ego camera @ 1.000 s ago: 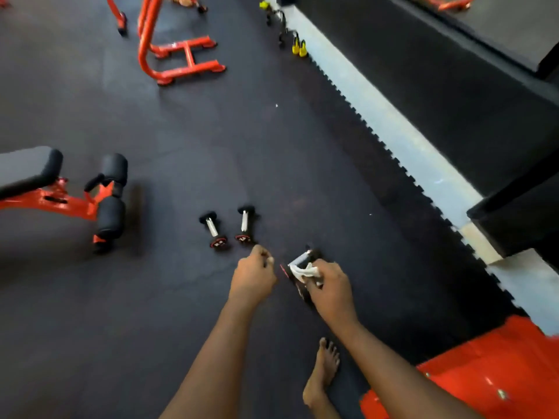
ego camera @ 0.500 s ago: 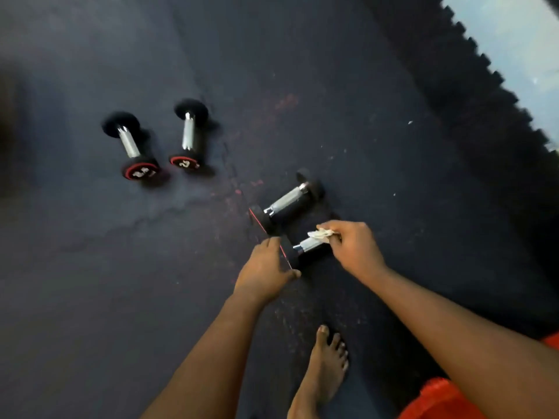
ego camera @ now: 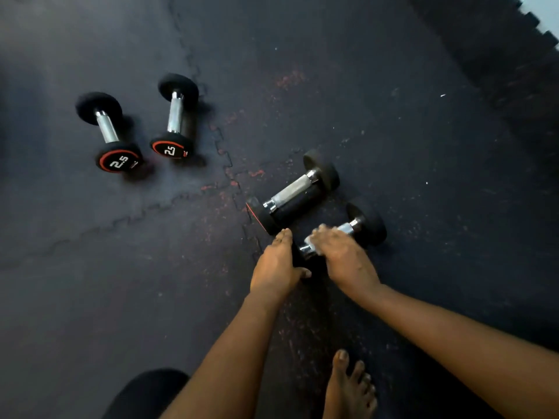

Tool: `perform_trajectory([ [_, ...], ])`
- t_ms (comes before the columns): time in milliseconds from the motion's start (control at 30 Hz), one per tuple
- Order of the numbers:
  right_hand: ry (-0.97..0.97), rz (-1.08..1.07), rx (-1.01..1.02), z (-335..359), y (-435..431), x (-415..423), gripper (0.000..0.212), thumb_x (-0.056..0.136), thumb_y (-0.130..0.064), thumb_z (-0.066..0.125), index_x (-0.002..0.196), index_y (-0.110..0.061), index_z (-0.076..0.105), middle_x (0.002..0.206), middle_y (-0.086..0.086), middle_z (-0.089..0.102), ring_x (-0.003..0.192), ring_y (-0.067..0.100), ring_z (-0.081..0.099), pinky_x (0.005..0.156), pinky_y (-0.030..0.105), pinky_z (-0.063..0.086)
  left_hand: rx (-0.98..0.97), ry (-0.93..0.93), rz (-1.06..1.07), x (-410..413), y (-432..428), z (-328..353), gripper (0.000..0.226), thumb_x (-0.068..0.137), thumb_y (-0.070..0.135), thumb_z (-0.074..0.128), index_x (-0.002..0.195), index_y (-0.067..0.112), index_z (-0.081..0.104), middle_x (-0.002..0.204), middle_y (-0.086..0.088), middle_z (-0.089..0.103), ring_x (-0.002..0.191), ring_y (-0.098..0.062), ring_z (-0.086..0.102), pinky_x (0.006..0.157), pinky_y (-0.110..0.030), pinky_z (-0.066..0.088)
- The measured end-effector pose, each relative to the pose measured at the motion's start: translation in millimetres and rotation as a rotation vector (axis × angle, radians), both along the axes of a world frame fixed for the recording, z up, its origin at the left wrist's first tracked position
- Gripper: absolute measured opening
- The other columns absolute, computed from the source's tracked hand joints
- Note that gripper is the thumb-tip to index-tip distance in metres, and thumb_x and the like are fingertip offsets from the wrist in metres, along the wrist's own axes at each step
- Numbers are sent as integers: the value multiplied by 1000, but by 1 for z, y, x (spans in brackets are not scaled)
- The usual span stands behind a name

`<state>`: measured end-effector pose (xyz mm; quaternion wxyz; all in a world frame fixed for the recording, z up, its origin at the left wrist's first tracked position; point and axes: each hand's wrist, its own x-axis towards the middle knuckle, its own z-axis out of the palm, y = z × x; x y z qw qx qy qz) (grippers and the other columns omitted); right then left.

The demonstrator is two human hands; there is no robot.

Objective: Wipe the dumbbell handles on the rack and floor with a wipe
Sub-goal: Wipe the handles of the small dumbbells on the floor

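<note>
Several black dumbbells with chrome handles lie on the dark rubber floor. My left hand grips the near weight head of the closest dumbbell. My right hand is curled over that dumbbell's handle, with a white wipe showing only as a small patch under the fingers. A second dumbbell lies just beyond, parallel to it, touched by neither hand. Two smaller dumbbells marked 2.5 lie at the far left, the left one and the right one.
The floor is interlocking dark rubber mat with worn reddish specks. Its jagged edge meets a pale strip at the top right. My bare foot stands below the hands, and a dark knee shows at the bottom edge.
The view has moved closer to the floor. My right hand has gone from pinching the wipe at the handle's end to lying curled over the handle. My left hand keeps its hold on the weight head.
</note>
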<state>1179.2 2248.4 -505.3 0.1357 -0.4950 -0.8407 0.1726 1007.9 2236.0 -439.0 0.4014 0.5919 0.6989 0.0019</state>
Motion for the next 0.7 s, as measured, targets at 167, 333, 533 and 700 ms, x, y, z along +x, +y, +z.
perform_trajectory([
  [167, -27, -150, 57, -5, 8, 12, 50, 78, -3, 37, 117, -6, 69, 120, 14, 68, 124, 28, 57, 111, 40, 36, 60, 20, -8, 3, -7, -8, 103, 76, 25, 87, 157, 8, 26, 161, -8, 34, 143, -27, 40, 115, -32, 32],
  [333, -34, 122, 156, -17, -11, 1, 52, 76, -1, 46, 124, -6, 65, 129, 10, 63, 125, 23, 56, 111, 36, 35, 91, 44, -41, -1, -3, -7, 85, 74, 29, 88, 142, 4, 44, 147, -14, 52, 134, -33, 49, 107, -39, 42],
  [533, 17, -119, 68, -1, -17, -8, 50, 75, -1, 42, 118, -3, 68, 123, 13, 66, 121, 25, 59, 110, 33, 38, 93, 36, -46, 1, -7, 4, 82, 75, 29, 88, 139, 3, 46, 143, -16, 54, 132, -35, 50, 105, -42, 44],
  [700, 0, -251, 30, -7, -8, 14, 56, 76, 6, 44, 126, -9, 64, 131, 11, 62, 128, 22, 53, 114, 32, 33, 86, 8, -23, -3, -8, 2, 84, 76, 27, 88, 143, 4, 43, 142, -19, 53, 132, -35, 50, 105, -41, 44],
])
